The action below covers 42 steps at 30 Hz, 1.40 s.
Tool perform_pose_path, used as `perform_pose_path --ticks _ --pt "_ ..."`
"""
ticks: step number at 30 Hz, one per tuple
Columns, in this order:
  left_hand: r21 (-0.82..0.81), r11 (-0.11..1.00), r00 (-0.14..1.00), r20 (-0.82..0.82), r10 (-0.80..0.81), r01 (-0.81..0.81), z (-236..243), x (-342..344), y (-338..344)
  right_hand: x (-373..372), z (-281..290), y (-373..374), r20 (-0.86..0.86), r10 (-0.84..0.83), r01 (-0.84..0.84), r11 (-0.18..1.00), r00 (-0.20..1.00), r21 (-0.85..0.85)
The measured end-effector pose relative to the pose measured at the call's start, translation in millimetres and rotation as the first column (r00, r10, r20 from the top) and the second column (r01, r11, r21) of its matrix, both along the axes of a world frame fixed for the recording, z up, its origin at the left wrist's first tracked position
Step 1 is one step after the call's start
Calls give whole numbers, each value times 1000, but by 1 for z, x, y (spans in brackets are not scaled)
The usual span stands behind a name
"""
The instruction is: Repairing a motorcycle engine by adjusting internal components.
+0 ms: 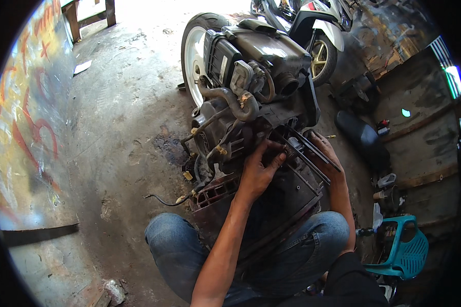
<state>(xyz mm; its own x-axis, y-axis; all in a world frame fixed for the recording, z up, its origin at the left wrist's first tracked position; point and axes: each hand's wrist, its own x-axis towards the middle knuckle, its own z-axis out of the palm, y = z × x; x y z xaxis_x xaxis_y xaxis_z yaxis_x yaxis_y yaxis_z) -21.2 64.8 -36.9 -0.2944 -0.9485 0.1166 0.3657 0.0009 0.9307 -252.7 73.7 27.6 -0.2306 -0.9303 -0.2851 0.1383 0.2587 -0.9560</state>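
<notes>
A scooter engine (230, 133) lies in front of my knees, with a black air filter box (256, 43) and a white-rimmed rear wheel (192, 56) still joined to it. Several long metal studs (310, 158) stick out of its near right side toward me. My left hand (264, 169) is at the base of these studs, thumb and fingers closed on a small part that I cannot make out. Curled round the right side of the studs is my right hand (328, 153), its fingertips close to the engine opening. What it grips is hidden behind the studs.
A dark reddish crate (215, 192) sits under the engine, between my knees. A loose cable (164, 202) trails onto the concrete floor at left. To the right are a black scooter seat (363, 138) and a teal plastic chair (407, 250). Another scooter (322, 30) stands behind.
</notes>
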Motion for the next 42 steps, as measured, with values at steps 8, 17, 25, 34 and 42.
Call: perform_pose_path --ticks 8,17,25,34,42 --pt "-21 999 999 -10 37 -37 -9 -4 0 -18 -10 3 -26 82 -83 996 996 -20" --pt "-40 998 999 -10 54 -54 -9 -4 1 -28 -16 0 34 113 -114 994 993 5" --pt "-61 997 999 26 44 -42 -6 -1 -1 -21 -17 2 -876 66 -372 919 478 -134" --pt "-274 930 958 81 276 -245 5 -10 13 0 2 -2 -442 104 -147 987 891 -65" --pt "-449 860 907 209 366 -244 -1 -14 20 -27 -5 37 -756 64 -148 988 651 -45"
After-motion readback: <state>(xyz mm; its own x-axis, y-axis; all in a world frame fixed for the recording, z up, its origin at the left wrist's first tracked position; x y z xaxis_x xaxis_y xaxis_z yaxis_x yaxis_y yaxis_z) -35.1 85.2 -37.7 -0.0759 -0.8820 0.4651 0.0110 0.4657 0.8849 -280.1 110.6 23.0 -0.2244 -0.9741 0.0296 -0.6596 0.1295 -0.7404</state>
